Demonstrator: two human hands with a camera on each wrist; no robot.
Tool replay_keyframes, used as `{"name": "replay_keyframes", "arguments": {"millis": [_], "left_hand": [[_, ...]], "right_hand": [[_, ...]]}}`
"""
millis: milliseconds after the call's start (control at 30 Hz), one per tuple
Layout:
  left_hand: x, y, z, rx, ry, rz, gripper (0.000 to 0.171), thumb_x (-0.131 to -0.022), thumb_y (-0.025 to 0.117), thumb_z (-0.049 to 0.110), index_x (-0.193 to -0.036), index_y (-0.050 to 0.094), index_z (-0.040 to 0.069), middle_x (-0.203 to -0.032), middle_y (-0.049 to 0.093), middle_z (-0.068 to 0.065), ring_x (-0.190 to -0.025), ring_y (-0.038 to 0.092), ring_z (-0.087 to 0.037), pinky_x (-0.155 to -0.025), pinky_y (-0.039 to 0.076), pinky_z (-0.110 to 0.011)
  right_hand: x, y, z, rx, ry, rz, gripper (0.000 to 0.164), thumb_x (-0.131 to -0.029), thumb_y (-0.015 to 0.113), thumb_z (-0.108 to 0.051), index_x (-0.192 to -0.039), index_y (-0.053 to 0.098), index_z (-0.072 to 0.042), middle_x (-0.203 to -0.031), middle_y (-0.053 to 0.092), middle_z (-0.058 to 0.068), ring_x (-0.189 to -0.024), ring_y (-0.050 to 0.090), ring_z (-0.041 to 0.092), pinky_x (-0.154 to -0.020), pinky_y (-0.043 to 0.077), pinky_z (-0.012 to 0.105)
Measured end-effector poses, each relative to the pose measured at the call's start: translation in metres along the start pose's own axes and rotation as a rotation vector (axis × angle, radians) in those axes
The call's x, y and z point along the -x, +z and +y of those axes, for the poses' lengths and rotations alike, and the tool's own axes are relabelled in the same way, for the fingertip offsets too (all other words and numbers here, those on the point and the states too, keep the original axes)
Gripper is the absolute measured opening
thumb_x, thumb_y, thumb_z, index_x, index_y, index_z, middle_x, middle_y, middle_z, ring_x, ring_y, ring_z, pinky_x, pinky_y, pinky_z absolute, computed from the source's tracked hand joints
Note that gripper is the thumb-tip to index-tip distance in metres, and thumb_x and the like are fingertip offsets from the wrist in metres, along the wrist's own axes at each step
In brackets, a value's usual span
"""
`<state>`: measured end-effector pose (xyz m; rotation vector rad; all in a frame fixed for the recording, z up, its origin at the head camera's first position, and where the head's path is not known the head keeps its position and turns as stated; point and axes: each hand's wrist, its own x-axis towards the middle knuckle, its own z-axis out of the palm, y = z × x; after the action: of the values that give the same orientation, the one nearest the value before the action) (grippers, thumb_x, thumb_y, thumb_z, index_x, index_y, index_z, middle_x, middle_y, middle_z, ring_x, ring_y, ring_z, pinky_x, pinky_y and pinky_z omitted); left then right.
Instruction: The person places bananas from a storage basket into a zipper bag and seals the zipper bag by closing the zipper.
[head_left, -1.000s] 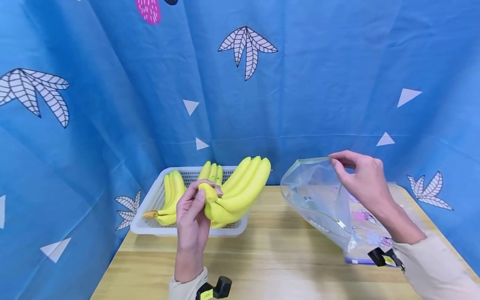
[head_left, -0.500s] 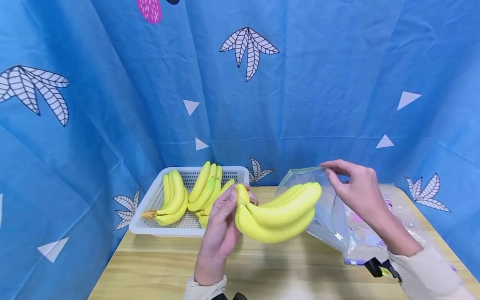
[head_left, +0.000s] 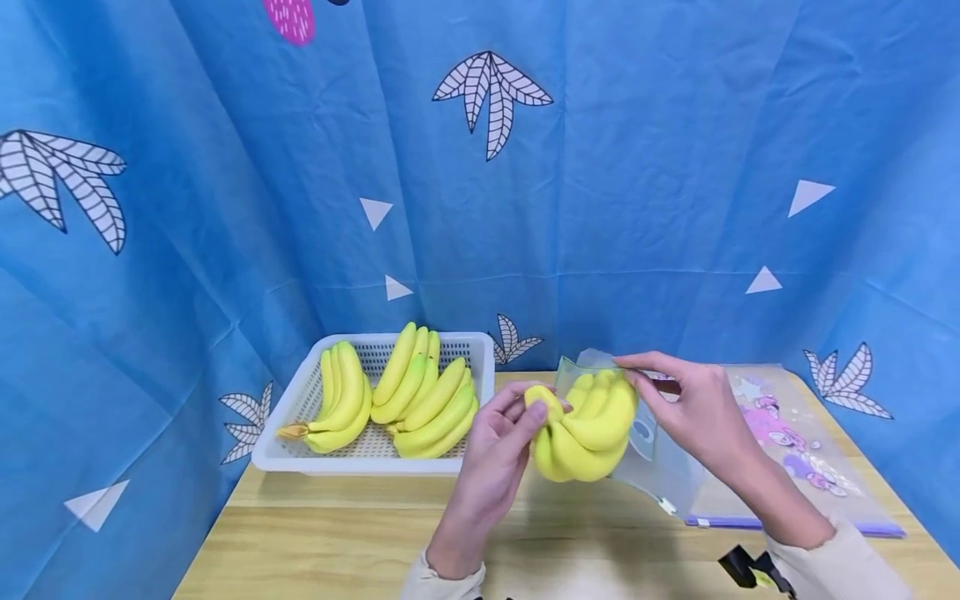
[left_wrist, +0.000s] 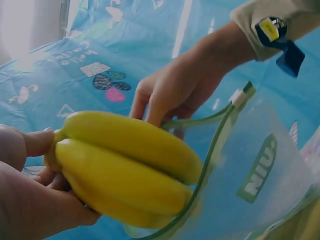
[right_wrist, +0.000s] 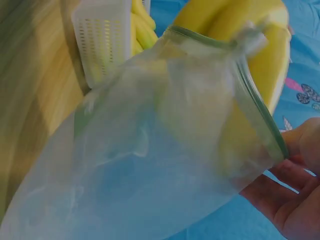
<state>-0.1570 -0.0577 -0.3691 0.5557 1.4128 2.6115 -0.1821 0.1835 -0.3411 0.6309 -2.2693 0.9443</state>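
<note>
My left hand [head_left: 498,458] grips a bunch of bananas [head_left: 588,433] by its stem end. In the left wrist view the banana tips reach just inside the mouth of a clear zip bag [left_wrist: 260,165] with a green rim and a slider. My right hand [head_left: 693,408] pinches the bag's rim at the far side and holds the mouth apart. Through the film in the right wrist view, yellow of the bananas [right_wrist: 270,65] shows at the opening. The lower part of the bag hangs slack toward the table.
A white perforated basket [head_left: 281,458] at the left holds several more banana bunches [head_left: 435,408]. Flat on the wooden table [head_left: 315,533] at the right lies a printed clear pouch [head_left: 795,442] with a purple zip edge. A blue curtain [head_left: 637,167] closes off the back and sides.
My left hand has carried the banana bunch from over the basket rightward to the bag's mouth. My right hand has brought the bag's rim left and lower.
</note>
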Motion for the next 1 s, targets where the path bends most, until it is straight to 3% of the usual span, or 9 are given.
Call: {"name": "replay_keyframes", "arguments": {"millis": [133, 400, 467, 500, 667, 800, 900, 1000], "left_hand": [[-0.004, 0.005, -0.009, -0.035, -0.003, -0.025, 0.024, -0.102, 0.062, 0.005, -0.122, 0.056, -0.005, -0.109, 0.070, -0.009, -0.108, 0.067, -0.020, -0.098, 0.054, -0.031], [-0.004, 0.008, -0.018, -0.193, 0.065, 0.016, 0.028, -0.101, 0.064, 0.008, -0.124, 0.056, -0.006, -0.114, 0.069, -0.018, -0.109, 0.064, -0.025, -0.097, 0.055, -0.033], [-0.004, 0.009, -0.022, -0.205, 0.096, 0.036, 0.028, -0.101, 0.064, 0.008, -0.124, 0.056, -0.006, -0.116, 0.068, -0.019, -0.109, 0.063, -0.026, -0.097, 0.055, -0.034], [-0.005, 0.010, -0.024, -0.206, 0.112, 0.048, 0.028, -0.101, 0.064, 0.007, -0.124, 0.056, -0.006, -0.116, 0.068, -0.020, -0.110, 0.063, -0.027, -0.097, 0.055, -0.034], [-0.008, 0.013, -0.037, -0.238, 0.184, 0.092, 0.024, -0.098, 0.066, 0.001, -0.120, 0.058, -0.007, -0.114, 0.068, -0.024, -0.110, 0.064, -0.027, -0.098, 0.055, -0.035], [-0.008, 0.017, -0.048, -0.326, 0.133, 0.070, 0.023, -0.095, 0.070, 0.002, -0.115, 0.062, -0.004, -0.114, 0.070, -0.019, -0.109, 0.065, -0.024, -0.098, 0.054, -0.034], [-0.007, 0.020, -0.055, -0.404, 0.054, 0.025, 0.021, -0.093, 0.074, 0.005, -0.112, 0.066, 0.000, -0.113, 0.071, -0.012, -0.107, 0.064, -0.022, -0.097, 0.054, -0.033], [-0.006, 0.021, -0.063, -0.470, 0.022, -0.014, 0.019, -0.091, 0.075, 0.006, -0.108, 0.068, 0.003, -0.111, 0.073, -0.008, -0.105, 0.064, -0.020, -0.095, 0.053, -0.033]], "right_hand": [[0.007, 0.003, 0.004, 0.015, -0.029, 0.021, 0.032, -0.084, 0.072, 0.017, -0.105, 0.079, -0.006, -0.099, 0.078, 0.005, -0.088, 0.073, 0.018, -0.079, 0.050, 0.006], [0.024, 0.011, 0.005, -0.030, -0.078, 0.063, 0.044, -0.078, 0.073, 0.023, -0.112, 0.077, -0.004, -0.109, 0.077, 0.007, -0.101, 0.073, 0.024, -0.085, 0.050, 0.009], [0.030, 0.015, 0.005, -0.013, -0.034, 0.085, 0.048, -0.078, 0.073, 0.023, -0.118, 0.075, -0.003, -0.116, 0.075, 0.010, -0.103, 0.073, 0.029, -0.085, 0.051, 0.011], [0.034, 0.017, 0.004, -0.005, 0.001, 0.095, 0.050, -0.078, 0.073, 0.022, -0.122, 0.073, -0.003, -0.119, 0.074, 0.012, -0.101, 0.073, 0.031, -0.078, 0.052, 0.009], [0.054, 0.027, 0.003, 0.079, 0.165, 0.139, 0.043, -0.083, 0.072, 0.012, -0.124, 0.069, 0.003, -0.115, 0.073, 0.022, -0.082, 0.076, 0.035, -0.065, 0.058, 0.024], [0.062, 0.029, 0.004, 0.121, 0.165, 0.204, 0.031, -0.084, 0.070, 0.013, -0.113, 0.075, 0.003, -0.099, 0.077, 0.018, -0.073, 0.076, 0.029, -0.066, 0.057, 0.018], [0.064, 0.026, 0.006, 0.150, 0.078, 0.250, 0.033, -0.083, 0.070, 0.015, -0.111, 0.077, 0.000, -0.095, 0.078, 0.014, -0.069, 0.075, 0.024, -0.065, 0.054, 0.011], [0.068, 0.024, 0.008, 0.149, -0.009, 0.260, 0.037, -0.080, 0.071, 0.017, -0.111, 0.078, -0.002, -0.092, 0.078, 0.012, -0.062, 0.068, 0.014, -0.057, 0.050, 0.010]]}}
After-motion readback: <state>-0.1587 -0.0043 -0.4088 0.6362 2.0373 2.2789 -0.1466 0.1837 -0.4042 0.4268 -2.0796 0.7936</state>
